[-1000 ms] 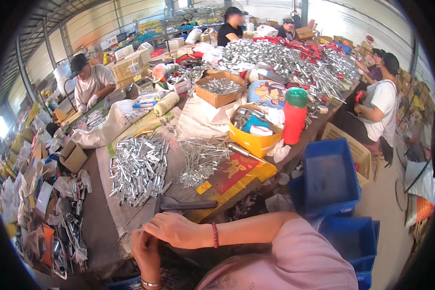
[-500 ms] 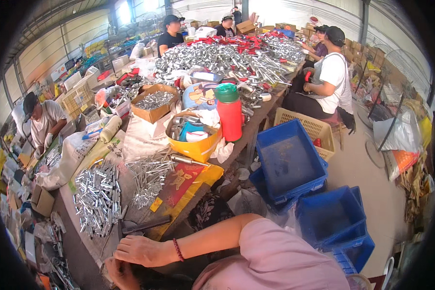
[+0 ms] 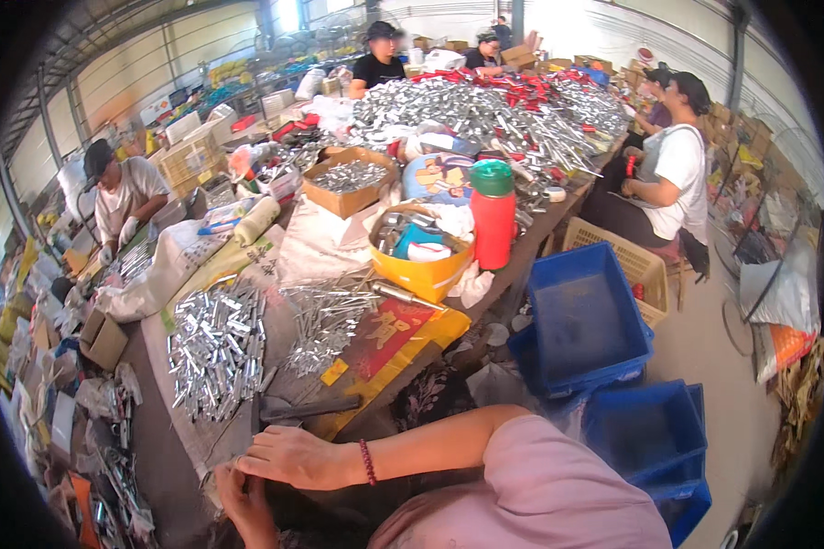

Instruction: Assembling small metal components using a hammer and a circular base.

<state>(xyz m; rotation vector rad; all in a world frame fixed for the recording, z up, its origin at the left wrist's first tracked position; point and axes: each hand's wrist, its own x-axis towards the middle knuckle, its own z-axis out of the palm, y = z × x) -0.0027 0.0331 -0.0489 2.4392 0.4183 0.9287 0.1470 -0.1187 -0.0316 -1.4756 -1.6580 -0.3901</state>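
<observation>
My right hand reaches leftward from a pink sleeve, a red bead bracelet on its wrist, and rests at the near edge of the table. My left hand sits just below it, and the fingertips of both meet at the table edge. Whether anything small is pinched between them cannot be made out. Just beyond the hands lies a dark flat bar. Farther out are a pile of short silver metal tubes and a looser heap of thin metal rods.
A yellow bowl of parts and a red bottle with a green cap stand mid-table, behind them a cardboard box. Blue crates and a yellow basket sit on the floor to the right. Several people work around the long table.
The view has swung sideways and back a little. My two hands stay together at the table edge in much the same pose.
</observation>
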